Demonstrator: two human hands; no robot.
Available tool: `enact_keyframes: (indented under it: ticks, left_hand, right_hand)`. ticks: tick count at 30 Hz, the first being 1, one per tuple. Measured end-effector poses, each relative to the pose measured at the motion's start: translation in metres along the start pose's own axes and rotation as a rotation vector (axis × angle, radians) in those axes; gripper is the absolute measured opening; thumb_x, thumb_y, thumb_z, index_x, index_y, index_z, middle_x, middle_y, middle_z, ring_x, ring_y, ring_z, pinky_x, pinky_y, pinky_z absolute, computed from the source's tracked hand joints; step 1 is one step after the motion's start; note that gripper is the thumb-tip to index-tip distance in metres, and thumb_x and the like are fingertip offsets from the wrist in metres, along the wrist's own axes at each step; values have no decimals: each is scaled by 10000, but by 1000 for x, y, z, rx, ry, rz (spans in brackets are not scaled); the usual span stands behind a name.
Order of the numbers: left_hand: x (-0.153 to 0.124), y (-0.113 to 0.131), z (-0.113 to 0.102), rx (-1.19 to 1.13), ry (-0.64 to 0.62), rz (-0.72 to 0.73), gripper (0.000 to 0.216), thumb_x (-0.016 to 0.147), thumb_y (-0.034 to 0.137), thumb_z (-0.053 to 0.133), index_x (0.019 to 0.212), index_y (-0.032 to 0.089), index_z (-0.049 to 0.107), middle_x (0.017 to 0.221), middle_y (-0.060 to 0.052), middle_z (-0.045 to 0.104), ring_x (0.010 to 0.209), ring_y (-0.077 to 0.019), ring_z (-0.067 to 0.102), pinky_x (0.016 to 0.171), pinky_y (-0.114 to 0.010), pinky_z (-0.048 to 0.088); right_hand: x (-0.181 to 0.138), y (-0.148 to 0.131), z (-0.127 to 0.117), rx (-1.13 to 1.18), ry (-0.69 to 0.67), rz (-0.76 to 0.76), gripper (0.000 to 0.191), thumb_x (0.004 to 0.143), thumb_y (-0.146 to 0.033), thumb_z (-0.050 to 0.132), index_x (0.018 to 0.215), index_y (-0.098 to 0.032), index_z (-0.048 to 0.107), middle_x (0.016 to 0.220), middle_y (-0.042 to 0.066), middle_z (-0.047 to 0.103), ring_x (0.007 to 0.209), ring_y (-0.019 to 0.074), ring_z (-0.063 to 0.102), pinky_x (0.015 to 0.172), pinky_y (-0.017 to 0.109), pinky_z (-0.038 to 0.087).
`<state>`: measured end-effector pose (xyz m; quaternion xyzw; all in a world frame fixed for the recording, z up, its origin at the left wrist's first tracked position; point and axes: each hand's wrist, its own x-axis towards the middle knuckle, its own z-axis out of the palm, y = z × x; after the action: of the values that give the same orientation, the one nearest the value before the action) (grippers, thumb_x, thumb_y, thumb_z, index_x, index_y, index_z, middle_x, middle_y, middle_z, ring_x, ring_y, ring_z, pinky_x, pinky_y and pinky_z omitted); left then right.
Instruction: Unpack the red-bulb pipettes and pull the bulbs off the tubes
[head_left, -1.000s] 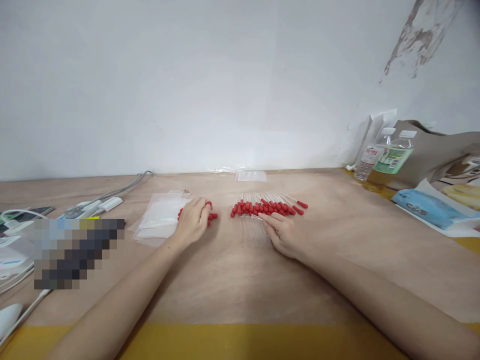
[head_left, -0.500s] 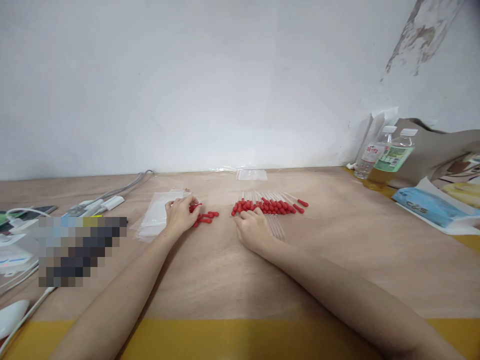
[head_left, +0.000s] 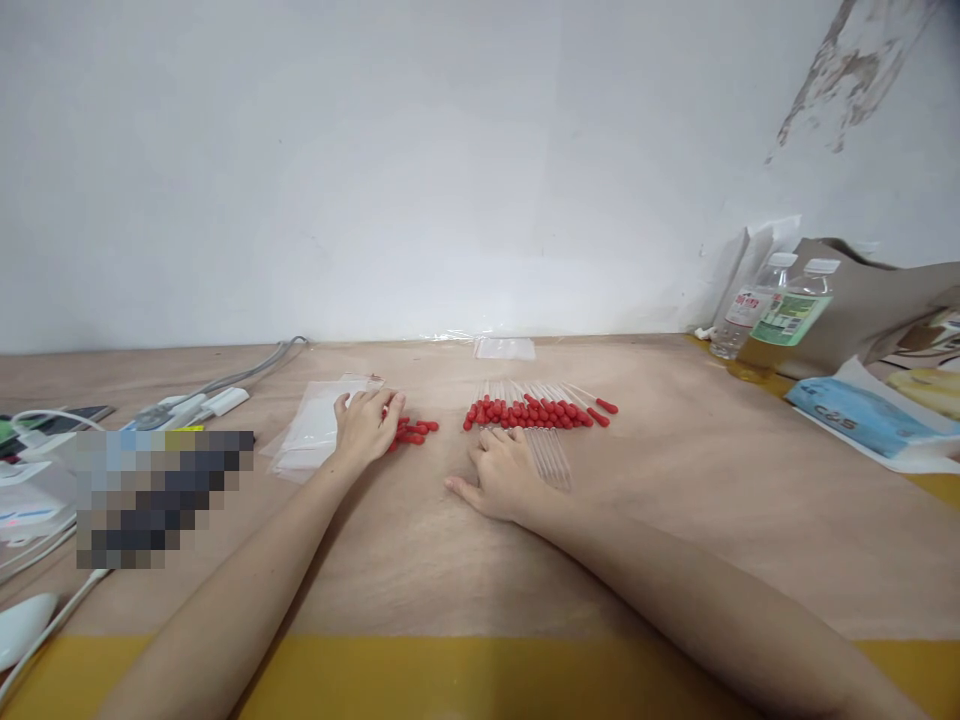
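Observation:
Clear-stemmed droppers with red bulbs [head_left: 551, 412] lie in a dense row at the middle of the table, stems pointing both away from me and towards me. Along the near left side of that row rests my right hand [head_left: 506, 475], thumb stretched out to the left, fingers bent over the near clear stems [head_left: 553, 458]. A smaller bunch of red-bulbed droppers [head_left: 414, 432] lies further left. My left hand [head_left: 366, 425] is over its left end, fingers apart and curved, hiding part of it. Clear plastic bags [head_left: 306, 430] lie beside that hand.
Another small bag [head_left: 506, 348] lies near the wall. At the right stand two bottles [head_left: 787, 315] and a blue tissue pack [head_left: 855, 412]. A power strip [head_left: 187, 408], cables and a white charger [head_left: 34, 495] occupy the left side.
My right hand has drawn slightly back towards me and its thumb has spread out left. My left hand's fingers have lifted and loosened over the smaller bunch.

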<state>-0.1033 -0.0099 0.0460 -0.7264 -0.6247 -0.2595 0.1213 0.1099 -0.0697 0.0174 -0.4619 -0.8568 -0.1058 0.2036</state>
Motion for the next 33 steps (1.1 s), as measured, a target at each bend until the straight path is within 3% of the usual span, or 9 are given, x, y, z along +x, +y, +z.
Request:
enact_keyframes:
  ticks: [3,7,10,15,20,24,30,33]
  left_hand:
    - [-4,15,-2,-25,50,115,245,834,361,400,818,226,604,914,-38,631,977,-228,511,961,-462,196]
    - [-8,44,2,-38,-15,300,208,763,408,511,788,226,608,916,-47,604,959,-230,509,965,-469,193]
    - [-5,59,11,-44,-53,359,269,741,459,533,847,221,598,955,-67,606,983,-256,501,934,-473,232]
    - [11,69,27,-141,-159,215,254,835,409,413,917,238,582,891,-38,665,939,-244,556,912,-479,252]
    - [17,74,36,-219,-229,127,209,816,334,445,990,256,530,793,3,678,867,-213,598,913,-460,270]
    - [17,77,41,-229,-181,107,241,775,270,478,1015,244,487,720,20,649,771,-192,603,875,-420,326]
    - [16,76,34,-400,-17,-36,255,742,230,488,991,195,446,683,18,576,617,-152,570,598,-280,438]
    - [3,69,26,-537,102,-14,247,743,227,501,982,191,447,725,14,563,651,-132,583,587,-244,464]
  right_hand:
    - [0,4,-4,4,13,4,511,794,-587,413,795,-134,650,885,118,589,855,225,489,760,386,291]
    - [-4,19,-14,32,64,12,411,818,-521,439,780,-172,653,820,74,590,803,189,498,733,351,274]
    - [-14,37,-17,58,130,20,318,828,-424,480,715,-180,650,751,50,588,754,161,504,711,331,260]
    - [-32,59,-10,100,298,43,234,831,-301,490,709,-185,652,690,27,575,714,137,505,714,316,253]
    - [-37,63,-3,134,360,32,203,819,-264,491,718,-193,652,696,18,570,684,122,488,712,309,247]
    - [-38,62,-3,141,359,20,196,815,-259,496,713,-195,650,690,14,565,673,118,481,717,312,245]
    - [-40,66,-2,146,373,40,202,817,-253,489,713,-194,651,695,14,562,685,118,494,736,317,260]
    - [-39,66,-2,165,413,63,179,814,-256,489,856,-194,652,783,36,581,747,139,518,748,318,292]
